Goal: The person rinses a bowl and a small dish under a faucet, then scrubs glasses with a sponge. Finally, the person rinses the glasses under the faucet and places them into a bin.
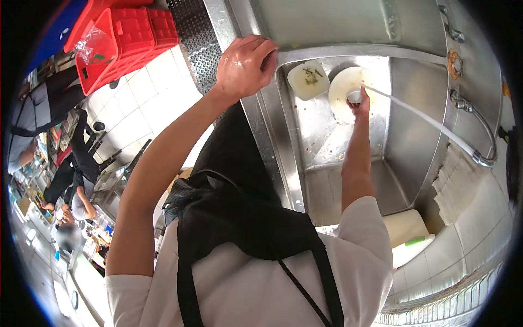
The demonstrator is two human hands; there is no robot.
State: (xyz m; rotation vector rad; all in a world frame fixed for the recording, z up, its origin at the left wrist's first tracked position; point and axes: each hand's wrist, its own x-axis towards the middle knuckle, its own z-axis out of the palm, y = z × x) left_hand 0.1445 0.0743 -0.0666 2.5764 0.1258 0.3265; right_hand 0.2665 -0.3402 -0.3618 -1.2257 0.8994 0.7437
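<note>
My right hand (pixel 358 106) holds a small round metallic-looking cup (pixel 354 97) over a large pale plate (pixel 339 90) in the steel sink (pixel 397 117). A long white tube or stream (pixel 422 113) slants from the tap side to the cup; which of the two it is I cannot tell. Left of the plate lies a squarish white dish (pixel 298 84) with dark green scraps on it. Over the sink's left rim, my left hand (pixel 248 66) is curled into a loose fist, wet on the back. The inside of this fist is hidden.
Red crates (pixel 128 46) stand at the upper left beside a perforated dark mat (pixel 199 41). People (pixel 81 201) work at the far left. Taps (pixel 462 101) line the right wall, with a white cloth (pixel 460 182) below them. Small red bits dot the sink floor.
</note>
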